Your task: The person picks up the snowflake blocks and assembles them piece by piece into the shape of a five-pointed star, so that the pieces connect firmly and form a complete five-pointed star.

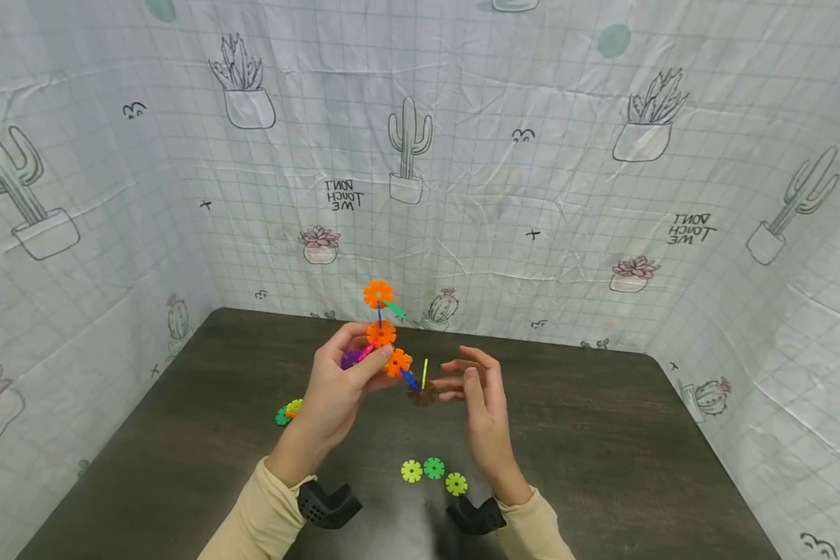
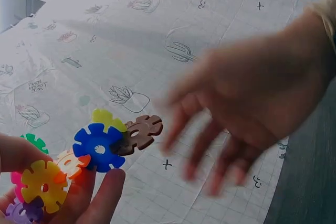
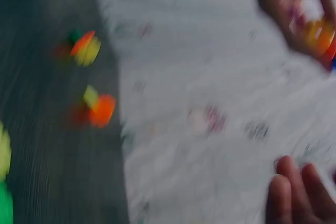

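Note:
My left hand pinches a chain of interlocked notched plastic discs between thumb and fingers, above the table. The chain has an orange disc at its top, with a green disc slotted in edge-on. Near my left fingertips, a blue disc joins a brown disc and a yellow disc. A larger yellow disc sits nearer the palm. Just right of the brown disc, my right hand is raised with loosely bent fingers and nothing in them. It is blurred in the left wrist view.
On the dark table lie a yellow-green disc, a green disc and another yellow-green disc. Left of my left forearm is a small joined cluster. A cactus-print cloth surrounds the table's back and sides.

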A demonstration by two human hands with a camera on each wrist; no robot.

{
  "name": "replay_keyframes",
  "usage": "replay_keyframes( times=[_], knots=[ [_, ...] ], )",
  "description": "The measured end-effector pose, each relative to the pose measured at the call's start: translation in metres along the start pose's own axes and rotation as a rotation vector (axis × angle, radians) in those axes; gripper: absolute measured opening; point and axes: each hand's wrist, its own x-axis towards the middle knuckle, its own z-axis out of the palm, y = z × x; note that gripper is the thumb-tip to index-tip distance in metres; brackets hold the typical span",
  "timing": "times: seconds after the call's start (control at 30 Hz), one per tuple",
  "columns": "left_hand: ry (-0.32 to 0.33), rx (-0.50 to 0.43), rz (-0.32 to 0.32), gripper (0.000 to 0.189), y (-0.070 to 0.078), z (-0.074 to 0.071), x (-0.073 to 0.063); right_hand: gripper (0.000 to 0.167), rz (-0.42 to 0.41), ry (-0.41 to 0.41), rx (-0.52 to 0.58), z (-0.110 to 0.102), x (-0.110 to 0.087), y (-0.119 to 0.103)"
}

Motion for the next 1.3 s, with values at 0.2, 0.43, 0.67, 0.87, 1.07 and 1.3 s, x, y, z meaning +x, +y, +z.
replay_keyframes(
  times=[0.2,0.43,0.67,0.87,1.07,1.3],
  knots=[
    [0.012,0.003,-0.018,0.023,0.003,-0.002,-0.003,0.030,0.212,-0.576,-0.533,-0.007,-0.002,0.046],
    [-0.003,0.023,-0.036,0.025,0.007,-0.005,-0.004,0.031,0.229,-0.830,-0.763,0.010,-0.014,0.069],
    [-0.093,0.022,-0.051,0.018,0.012,-0.015,-0.004,0.026,0.278,-0.788,-0.720,0.011,-0.009,0.068],
    [-0.171,0.021,-0.062,0.017,0.014,-0.022,-0.005,0.026,0.373,-0.797,-0.636,0.008,-0.008,0.069],
    [-0.193,0.073,-0.051,0.021,0.014,-0.024,-0.004,0.008,0.344,-0.605,-0.392,-0.002,0.001,0.057],
    [-0.174,0.210,-0.051,0.029,0.018,-0.024,0.002,0.019,0.228,-0.170,0.069,-0.012,0.016,-0.008]
  ],
)
